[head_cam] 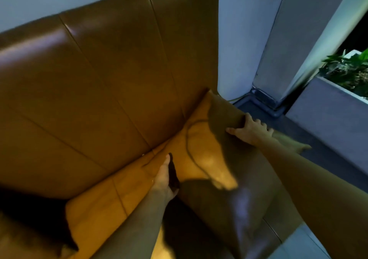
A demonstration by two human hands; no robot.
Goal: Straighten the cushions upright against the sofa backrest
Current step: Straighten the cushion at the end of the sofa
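A brown leather cushion (235, 205) lies tilted on the right end of the sofa seat (99, 209), its far corner touching the tan backrest (95, 91). My right hand (251, 129) grips the cushion's far right edge, fingers curled over it. At the cushion's left side, my left hand (164, 179) is closed on a dark edge of the cushion. A second, dark cushion (33, 221) sits slumped at the lower left, against the base of the backrest. Shadow covers much of the brown cushion's face.
A white wall and pillar (278, 50) stand just past the sofa's right end, with dark floor (310, 139) below. A grey planter (328, 107) with green plants stands at the far right.
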